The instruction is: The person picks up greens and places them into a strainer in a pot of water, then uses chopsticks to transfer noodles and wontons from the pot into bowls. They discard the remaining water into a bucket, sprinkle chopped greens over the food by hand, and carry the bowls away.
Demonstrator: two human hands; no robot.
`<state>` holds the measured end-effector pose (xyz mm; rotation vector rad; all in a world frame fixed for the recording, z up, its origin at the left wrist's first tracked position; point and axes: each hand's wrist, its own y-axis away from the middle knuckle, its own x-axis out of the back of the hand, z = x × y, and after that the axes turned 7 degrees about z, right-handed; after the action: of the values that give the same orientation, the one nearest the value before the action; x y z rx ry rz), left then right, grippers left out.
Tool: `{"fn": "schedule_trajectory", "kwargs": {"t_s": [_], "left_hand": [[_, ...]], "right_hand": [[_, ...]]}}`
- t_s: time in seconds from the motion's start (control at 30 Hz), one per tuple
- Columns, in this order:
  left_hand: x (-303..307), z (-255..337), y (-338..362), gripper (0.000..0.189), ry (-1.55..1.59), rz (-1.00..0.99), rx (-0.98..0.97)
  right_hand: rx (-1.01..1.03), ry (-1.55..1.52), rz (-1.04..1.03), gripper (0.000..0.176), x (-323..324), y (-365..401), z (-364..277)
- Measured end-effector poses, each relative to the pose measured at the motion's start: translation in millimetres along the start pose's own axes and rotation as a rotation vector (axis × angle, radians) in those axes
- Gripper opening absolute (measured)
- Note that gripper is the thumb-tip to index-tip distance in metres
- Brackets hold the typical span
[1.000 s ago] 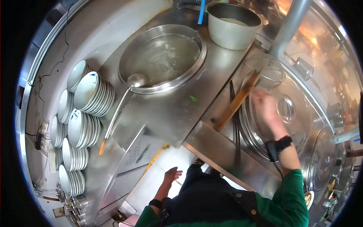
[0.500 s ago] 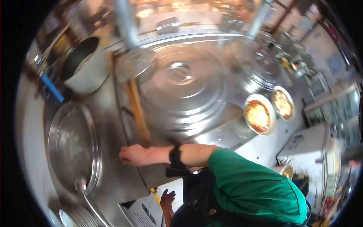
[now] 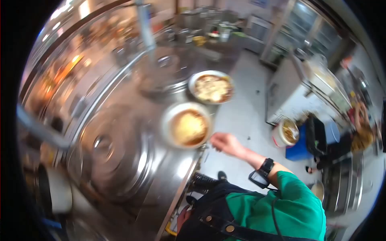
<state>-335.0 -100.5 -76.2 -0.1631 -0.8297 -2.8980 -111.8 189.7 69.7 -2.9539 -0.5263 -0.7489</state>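
My right hand (image 3: 226, 143), on a green-sleeved arm with a black wrist device, reaches toward a white bowl of brown soup (image 3: 187, 127) at the edge of the steel counter (image 3: 177, 176). Its fingertips are just at the bowl's right rim; motion blur hides whether they touch it. Nothing is in the hand. A second filled bowl (image 3: 212, 87) stands just behind the first. My left hand (image 3: 183, 217) shows only as a small patch low beside my dark apron, mostly hidden.
A large domed steel lid (image 3: 116, 156) covers the counter to the left, with a white pot (image 3: 56, 188) beyond it. On the floor to the right stand a steel cabinet (image 3: 305, 92), a bucket of food (image 3: 286, 132) and a blue crate (image 3: 299, 149). Another person (image 3: 362, 126) is at the far right.
My view has swung right, away from the water basin and stacked bowls, to the two filled bowls. My right hand left the counter's wooden handle and moved to the nearer bowl.
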Motion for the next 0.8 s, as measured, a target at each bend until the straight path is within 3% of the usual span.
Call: {"fn": "schedule_trajectory", "kwargs": {"t_s": [0.03, 0.1, 0.13, 0.2, 0.27, 0.3, 0.33, 0.37, 0.4, 0.43, 0.47, 0.5, 0.57, 0.6, 0.63, 0.67, 0.8], "left_hand": [[-6, -9, -19, 0.043, -0.044, -0.029, -0.020], [-20, 31, -29, 0.044, -0.101, -0.076, -0.037], [-28, 49, -36, 0.044, -0.119, -0.060, -0.028], [-40, 51, -63, 0.045, -0.056, -0.141, -0.040], [-58, 75, -79, 0.046, 0.029, -0.152, -0.015], [-72, 96, -83, 0.045, 0.024, -0.146, -0.015], [-85, 114, -83, 0.043, 0.026, -0.115, -0.011], [-94, 106, -95, 0.042, 0.121, -0.101, 0.023], [-102, 99, -106, 0.042, 0.226, -0.077, 0.042], [-114, 120, -109, 0.043, 0.235, -0.004, 0.098], [-123, 142, -117, 0.044, 0.244, 0.059, 0.157], [-128, 154, -119, 0.048, 0.403, 0.111, 0.156], [-130, 169, -127, 0.057, 0.624, 0.207, 0.105], [-130, 174, -130, 0.060, 0.686, 0.252, 0.063], [-129, 179, -130, 0.060, 0.711, 0.315, 0.065], [-128, 185, -132, 0.061, 0.794, 0.353, 0.058], [-113, 196, -145, 0.059, 0.910, 0.438, 0.055]], "right_hand": [[0.137, 0.213, 0.057, 0.017, 11, 5, 23], [0.586, 0.616, 0.025, 0.011, 43, 15, 52], [0.583, 0.513, -0.013, 0.009, 66, 21, 58], [0.644, 0.764, -0.005, 0.008, 125, 21, 133], [0.153, 0.966, 0.044, 0.010, 226, 48, 168], [0.181, 1.758, -0.074, 0.010, 281, 70, 206], [-0.396, 1.448, 0.035, 0.015, 336, 72, 218], [-0.444, 1.656, 0.187, 0.019, 363, 85, 166], [-0.316, 1.715, 0.354, 0.036, 394, 95, 177], [-0.392, 1.469, 0.426, 0.047, 405, 89, 154], [-0.172, 1.405, 0.618, 0.038, 419, 89, 186], [-0.127, 1.225, 0.683, 0.031, 416, 77, 191], [0.008, 0.717, 0.615, 0.026, 377, 34, 187], [0.029, 0.617, 0.549, 0.022, 345, 11, 180], [-0.068, 0.452, 0.427, 0.018, 309, -14, 154], [0.300, 0.526, 0.392, 0.015, 281, -38, 151], [0.634, 0.290, 0.141, 0.012, 180, -115, 78]]}}
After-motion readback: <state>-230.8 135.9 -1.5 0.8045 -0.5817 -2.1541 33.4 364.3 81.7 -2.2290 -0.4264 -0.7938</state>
